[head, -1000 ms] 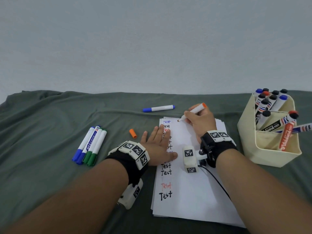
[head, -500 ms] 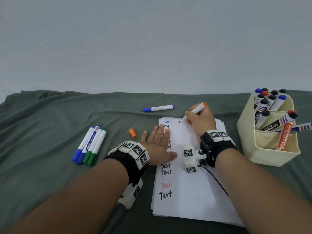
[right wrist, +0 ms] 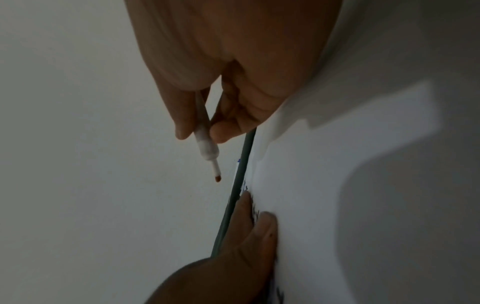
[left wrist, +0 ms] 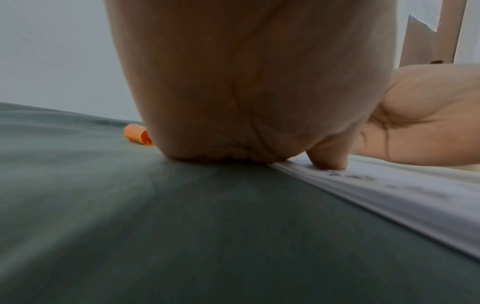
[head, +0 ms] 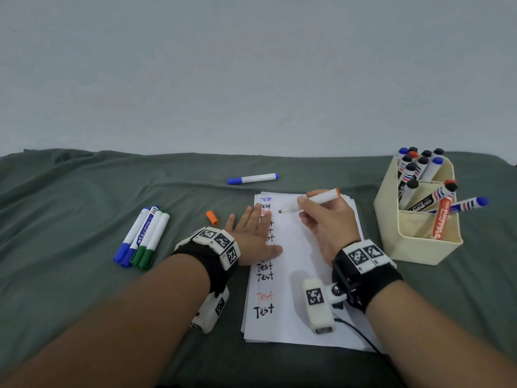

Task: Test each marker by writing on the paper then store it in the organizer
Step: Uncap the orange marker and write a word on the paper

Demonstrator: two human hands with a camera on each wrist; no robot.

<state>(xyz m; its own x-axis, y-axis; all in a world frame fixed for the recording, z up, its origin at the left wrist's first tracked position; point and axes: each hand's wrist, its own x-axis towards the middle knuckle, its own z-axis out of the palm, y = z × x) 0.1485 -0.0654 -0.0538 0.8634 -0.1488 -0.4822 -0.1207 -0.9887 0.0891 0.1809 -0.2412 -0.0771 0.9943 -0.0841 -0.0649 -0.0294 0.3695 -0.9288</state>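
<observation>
My right hand point(head: 324, 217) pinches an uncapped white marker with an orange end point(head: 319, 199), point(right wrist: 205, 144); its tip points left and hangs just above the upper part of the paper stack point(head: 302, 303). The paper carries a column of "Test" words along its left side. My left hand point(head: 251, 233) lies flat with straight fingers on the paper's left edge point(left wrist: 363, 191). The orange cap point(head: 212, 217), point(left wrist: 136, 134) lies on the cloth left of that hand. A cream organizer point(head: 414, 242) at the right holds several markers.
Green cloth point(head: 84, 275) covers the table. Several capped markers, blue and green point(head: 142, 236), lie in a row at the left. One blue-capped marker point(head: 252, 178) lies behind the paper. A cable point(head: 358, 334) runs from the right wrist camera across the paper's lower corner.
My right hand has turned and drawn back toward me, so the marker lies flatter and its tip has shifted down the page. The left hand has stayed put.
</observation>
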